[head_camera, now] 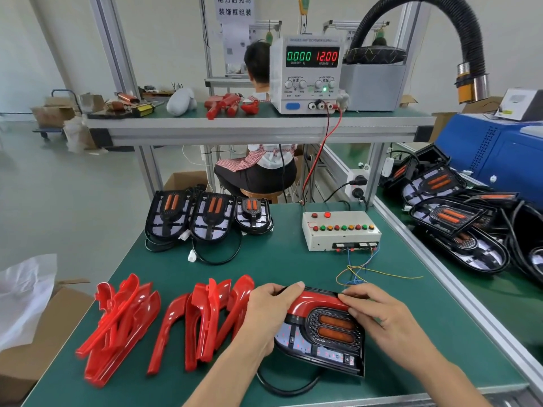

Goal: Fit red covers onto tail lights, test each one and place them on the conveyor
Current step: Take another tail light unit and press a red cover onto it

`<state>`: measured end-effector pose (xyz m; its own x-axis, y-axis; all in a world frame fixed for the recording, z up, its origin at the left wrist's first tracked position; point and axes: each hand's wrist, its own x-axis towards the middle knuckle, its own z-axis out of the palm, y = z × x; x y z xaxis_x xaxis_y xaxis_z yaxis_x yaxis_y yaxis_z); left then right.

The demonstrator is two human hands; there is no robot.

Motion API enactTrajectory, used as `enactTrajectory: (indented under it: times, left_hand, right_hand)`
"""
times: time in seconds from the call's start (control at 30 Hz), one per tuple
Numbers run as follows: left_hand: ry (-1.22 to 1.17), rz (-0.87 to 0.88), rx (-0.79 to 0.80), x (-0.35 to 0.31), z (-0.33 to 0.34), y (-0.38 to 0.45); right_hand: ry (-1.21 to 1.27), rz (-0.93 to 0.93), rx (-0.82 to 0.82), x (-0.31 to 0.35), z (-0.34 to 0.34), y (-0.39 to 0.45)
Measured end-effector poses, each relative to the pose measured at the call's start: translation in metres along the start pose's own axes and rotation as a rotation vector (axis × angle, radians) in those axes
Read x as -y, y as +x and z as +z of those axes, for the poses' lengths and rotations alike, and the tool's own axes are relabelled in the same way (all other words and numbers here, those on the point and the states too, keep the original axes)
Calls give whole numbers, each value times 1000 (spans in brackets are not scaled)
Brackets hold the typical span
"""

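Both hands are on the tail light (323,336) at the near edge of the green tabletop (264,259). The left hand (267,315) clamps its left side, thumb on the red cover (316,301); the right hand (379,315) presses curled fingers onto the cover's right end. Loose red covers (164,321) crowd just left of the light. Beyond it sit the button box (340,230) and three bare lights (205,218).

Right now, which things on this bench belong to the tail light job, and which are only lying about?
Belong to the job:
tail light under both hands
red covers
bare tail lights
button box
power supply

Only lying about:
cardboard box
plastic bag
black hose
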<state>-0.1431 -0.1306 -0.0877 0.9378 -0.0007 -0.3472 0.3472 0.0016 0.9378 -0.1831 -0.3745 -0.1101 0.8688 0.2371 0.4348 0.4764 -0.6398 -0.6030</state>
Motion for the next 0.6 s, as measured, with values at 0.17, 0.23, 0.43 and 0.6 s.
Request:
enactTrajectory:
  times: [0.17, 0.23, 0.43, 0.6]
  left_hand:
    - [-9, 40, -24, 3, 1, -1]
    - [-10, 64, -44, 3, 2, -1]
    - [30, 102, -87, 7, 2, 0]
    - [40, 140, -89, 8, 2, 1]
  right_hand:
    - [-5, -6, -95, 2, 9, -3]
    - [25, 24, -108, 4, 10, -3]
    - [343, 276, -171, 17, 18, -3]
    - [722, 514, -390, 24, 41, -6]
